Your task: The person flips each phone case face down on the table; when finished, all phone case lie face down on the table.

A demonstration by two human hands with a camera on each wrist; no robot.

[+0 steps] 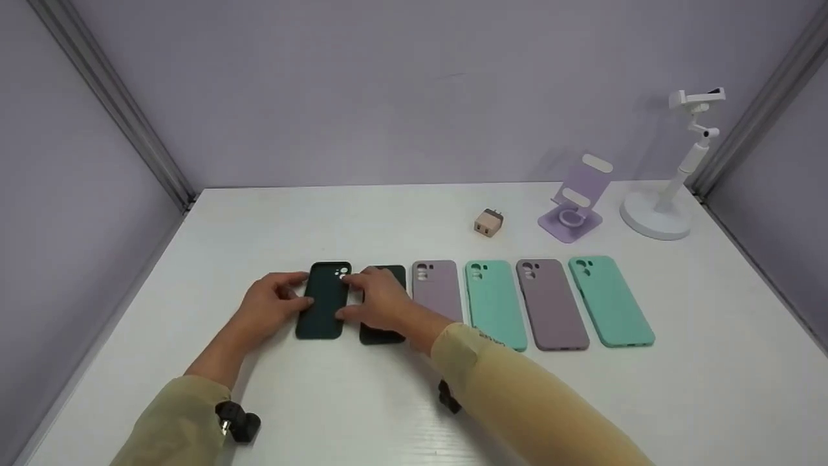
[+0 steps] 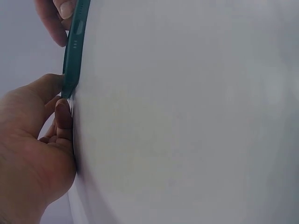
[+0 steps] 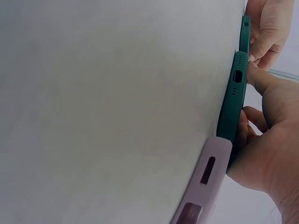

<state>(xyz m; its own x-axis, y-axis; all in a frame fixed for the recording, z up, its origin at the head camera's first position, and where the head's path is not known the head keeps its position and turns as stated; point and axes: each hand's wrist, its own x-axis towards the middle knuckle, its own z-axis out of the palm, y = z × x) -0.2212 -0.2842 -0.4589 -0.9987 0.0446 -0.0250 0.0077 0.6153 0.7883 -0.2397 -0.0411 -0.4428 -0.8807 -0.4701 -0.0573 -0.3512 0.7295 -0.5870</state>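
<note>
A dark green phone case (image 1: 325, 304) lies at the left end of a row on the white table, its camera cutouts at the far end. My left hand (image 1: 268, 307) grips its left edge, thumb on the near part and fingertips farther up; the left wrist view shows the thumb against the case (image 2: 73, 51). From the other side, my right hand (image 1: 381, 301) holds its right edge with thumb and forefinger. Beneath that right hand lies a second dark green phone case (image 1: 383, 336), partly hidden. The right wrist view shows this second case's charging-port end (image 3: 233, 93) close to the palm.
Rightward the row continues with a light purple case (image 1: 436, 285), a mint case (image 1: 497, 304), a darker purple case (image 1: 553, 307) and another mint case (image 1: 611, 301). Behind stand a pink charger plug (image 1: 488, 222), a purple phone stand (image 1: 579, 194) and a white stand (image 1: 660, 213).
</note>
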